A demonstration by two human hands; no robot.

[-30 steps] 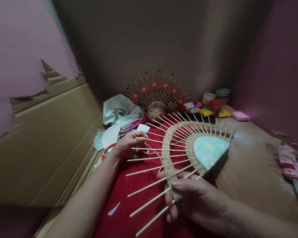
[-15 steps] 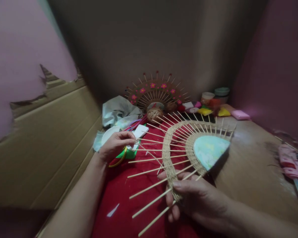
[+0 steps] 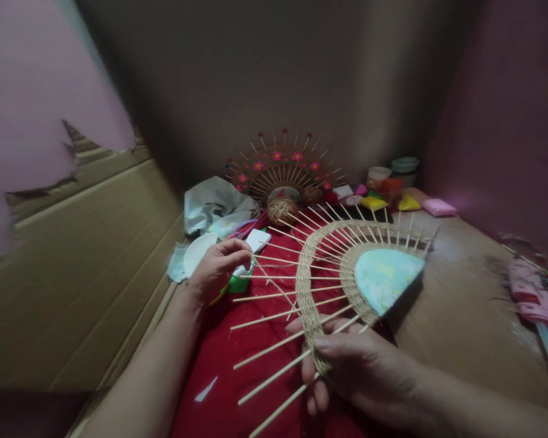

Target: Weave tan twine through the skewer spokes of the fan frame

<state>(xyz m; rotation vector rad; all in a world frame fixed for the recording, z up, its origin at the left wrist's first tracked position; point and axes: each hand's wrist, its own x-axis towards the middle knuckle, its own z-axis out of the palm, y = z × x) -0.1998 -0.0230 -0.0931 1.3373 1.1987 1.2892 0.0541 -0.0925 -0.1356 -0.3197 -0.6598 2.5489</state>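
One half-round woven fan (image 3: pixel 305 277), centre and right of centre in the frame: pale sticks radiating through two bands of plaited fibre, with a pale blue-green patterned half-disc (image 3: pixel 386 277) at the hub. Right hand (image 3: pixel 358 359), lower right of centre: fingers grasping the outer band near its lower end, thumb on top. Left hand (image 3: pixel 221 264), left of centre: fingers pinched together on a thin strand (image 3: pixel 274 280) that runs taut to the outer band. Beneath, lower centre: red cloth (image 3: pixel 219 359), bearing one white scrap (image 3: pixel 206 390). Behind, upper centre: a second fan (image 3: pixel 267 163) with pink flowers, one ball of twine (image 3: pixel 282 211) before it; grey cloth (image 3: pixel 219 204) to its left. Right of these: yellow packet (image 3: pixel 374 202), pink packet (image 3: pixel 439 207), and a lidded jar (image 3: pixel 405 164). Far right: pink tool (image 3: pixel 536 295) on a brown surface (image 3: pixel 456 304). Left side: torn cardboard (image 3: pixel 95 261).
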